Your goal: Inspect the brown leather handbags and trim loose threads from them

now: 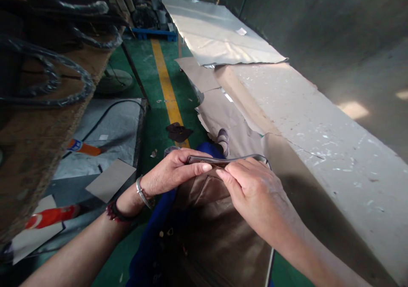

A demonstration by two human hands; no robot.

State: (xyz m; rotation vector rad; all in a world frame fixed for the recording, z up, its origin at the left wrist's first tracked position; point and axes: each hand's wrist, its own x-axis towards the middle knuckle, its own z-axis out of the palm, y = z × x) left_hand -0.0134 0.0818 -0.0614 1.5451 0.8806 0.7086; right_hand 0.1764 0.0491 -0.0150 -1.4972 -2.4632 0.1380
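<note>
A bag with a brown fabric lining (219, 219) lies open over my lap, its dark rim at the far side. On that rim, left of the middle, my left hand (174, 170) is closed, with the thumb on the inner side. Close beside it my right hand (255, 185) also pinches the rim, its thumb pointing toward the left thumb. A seam runs across the lining just below the thumbs. The outer side of the bag is hidden from me.
At the left, a wooden bench (47, 151) bears black plastic-wrapped loops (79, 83). Below lie an orange tube (86, 148), a red bottle (52, 216) and a flat grey piece (111, 180). A paper-covered table (312, 108) stands right. Dark scrap (178, 132) lies on the green floor.
</note>
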